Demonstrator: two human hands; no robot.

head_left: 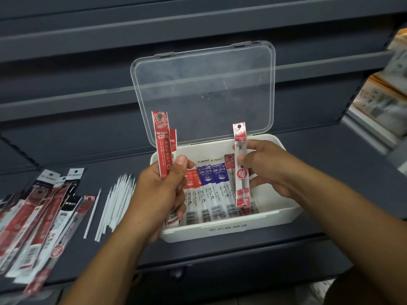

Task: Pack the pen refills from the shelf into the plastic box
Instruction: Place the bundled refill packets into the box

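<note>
Left hand (160,190): curled round red packs (161,146), thumb on the front; they stand upright at the left wall of the box (231,227); their lower ends are hidden behind the fingers.
Right hand (264,168): pinches a slim pack (241,172) near its top between thumb and fingers; the pack hangs upright over the right part of the box; whether its foot touches the packs below, I cannot tell.
Box: white, on the shelf (341,150); clear lid (204,91) open and leaning back, out of the hands' way.
Row (211,188): red and blue packs lie flat side by side, headers toward the lid; bare floor shows at the right.
Step, as I judge it: laying the slim pack down as the next in the row.
Doing it well: tip the header toward the lid; set the foot near the front wall; lay it flat beside the last pack, not across it; let go only once it lies flat; then feed in the red packs one at a time.
Risk: thin film held by one end may swing or buckle; a crooked pack wastes room.
Left to pack: a heap (39,216) and loose refills (114,205) on the shelf, left of the box; plenty remains.
</note>
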